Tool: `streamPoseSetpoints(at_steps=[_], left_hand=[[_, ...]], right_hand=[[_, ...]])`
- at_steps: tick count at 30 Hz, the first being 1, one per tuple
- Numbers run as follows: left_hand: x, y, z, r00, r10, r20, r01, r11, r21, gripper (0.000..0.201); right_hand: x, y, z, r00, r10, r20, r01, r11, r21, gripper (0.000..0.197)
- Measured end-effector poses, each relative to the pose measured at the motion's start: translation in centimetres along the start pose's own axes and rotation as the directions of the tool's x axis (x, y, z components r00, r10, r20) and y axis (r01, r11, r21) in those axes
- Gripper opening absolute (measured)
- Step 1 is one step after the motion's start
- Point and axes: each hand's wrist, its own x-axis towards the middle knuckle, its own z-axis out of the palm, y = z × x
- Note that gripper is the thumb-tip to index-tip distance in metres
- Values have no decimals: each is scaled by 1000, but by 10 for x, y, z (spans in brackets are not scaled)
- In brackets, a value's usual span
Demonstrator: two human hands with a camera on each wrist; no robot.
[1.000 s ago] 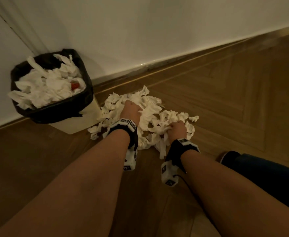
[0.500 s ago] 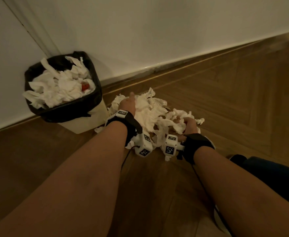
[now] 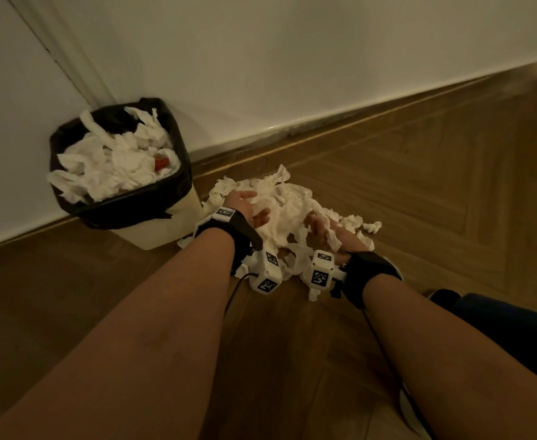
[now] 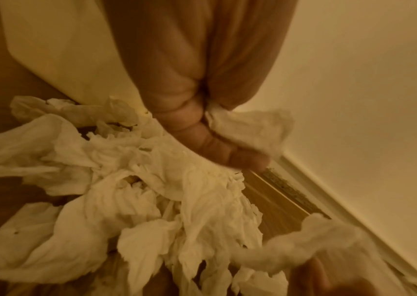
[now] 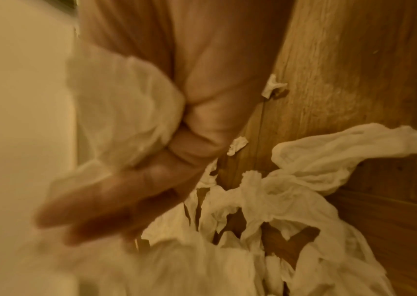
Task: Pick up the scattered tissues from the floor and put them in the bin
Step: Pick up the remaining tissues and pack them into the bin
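At the far left one bin stands in the corner against the white wall, its black liner folded over the rim and its mouth heaped with crumpled white tissues, too tangled to count, with one small red scrap among them; just right of the bin, touching or nearly touching its base, lies the pile of tissues on the wooden floor, a single loose heap whose long axis runs from the bin's foot down and to the right, roughly along the skirting board, the separate sheets past counting; the left hand is on the pile's near-left side, palm turned inward, fingers lightly bent and close together with a wad of tissue caught between them and the thumb, so it has a partial hold; the right hand comes in from the pile's right side, palm facing the left one, fingers fairly straight and blurred, tissue draped over them and bunched against the thumb side, though how firmly it grips I cannot tell; two small torn bits lie apart on the boards beyond it; a dark trouser leg shows at the far right.
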Motion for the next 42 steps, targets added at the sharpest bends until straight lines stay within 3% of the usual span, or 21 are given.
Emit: streamPoseSetpoints(at_steps=[2, 6, 7, 9, 12, 15, 16, 18, 20, 22, 24, 26, 28, 30, 33, 35, 36, 37, 39, 40, 42], left_hand=[[1, 0, -2, 1000, -17, 4, 17, 999, 32, 44], [4, 4, -2, 998, -26, 60, 17, 988, 156, 32], [4, 6, -3, 997, 7, 75, -28, 960, 277, 30], [3, 10, -6, 991, 63, 117, -114, 858, 500, 47], [1, 23, -1, 970, 67, 236, -201, 767, 609, 45], [-9, 46, 11, 961, 148, 236, -251, 828, 502, 40], [-15, 55, 14, 958, 169, 231, -254, 874, 414, 39], [-26, 74, 18, 954, 200, 222, -236, 961, 147, 29], [-37, 98, 17, 938, 279, 204, -286, 958, 8, 20], [-43, 119, 10, 874, 450, 185, -475, 871, 125, 21], [-45, 137, -3, 738, 664, 119, -664, 683, 303, 23], [-47, 157, -22, 611, 788, 69, -741, 540, 398, 25], [-45, 174, -43, 539, 842, 35, -744, 456, 489, 31], [-44, 186, -69, 571, 820, -41, -689, 506, 519, 36], [-38, 191, -110, 673, 724, -155, -586, 649, 485, 36], [-33, 186, -135, 712, 682, -170, -494, 657, 570, 40], [-31, 182, -145, 747, 638, -187, -450, 693, 564, 39], [-31, 178, -153, 766, 616, -186, -417, 695, 585, 38], [-31, 168, -170, 763, 625, -166, -382, 642, 665, 38], [-31, 165, -177, 770, 621, -147, -361, 614, 701, 39], [-29, 158, -190, 770, 627, -116, -344, 561, 753, 37]], right_hand=[[4, 2, -2, 997, 56, 55, -60, 995, 85, 18], [13, 5, -2, 998, 42, 48, -46, 996, 74, 58], [13, 5, 0, 999, 10, 33, -12, 998, 58, 53], [13, 3, 7, 999, -39, 6, 39, 999, -17, 33], [13, -2, 26, 999, -45, 19, 48, 982, -181, 12], [13, -6, 55, 995, -102, -13, 99, 986, -136, 12], [13, -10, 67, 993, -119, 1, 118, 990, -80, 12], [11, -15, 90, 988, -148, 45, 149, 989, -16, 30], [9, -24, 116, 969, -215, 117, 218, 976, -7, 28], [6, -32, 143, 949, -282, 142, 292, 955, -53, 17], [4, -36, 171, 923, -352, 158, 371, 921, -120, 24], [2, -34, 199, 913, -350, 209, 375, 922, -94, 27], [-1, -27, 228, 907, -320, 272, 352, 933, -77, 22], [-5, -16, 253, 894, -297, 335, 330, 943, -44, 20], [-7, 6, 284, 882, -223, 415, 251, 968, -13, 21], [3, 18, 302, 892, -201, 404, 272, 954, -127, 30], [11, 24, 310, 901, -220, 374, 336, 900, -279, 32], [18, 29, 317, 898, -260, 356, 419, 756, -503, 28], [33, 38, 325, 865, -319, 388, 472, 253, -844, 19], [42, 41, 326, 840, -357, 408, 447, 30, -894, 28], [53, 47, 323, 780, -391, 488, 427, -238, -873, 34]])
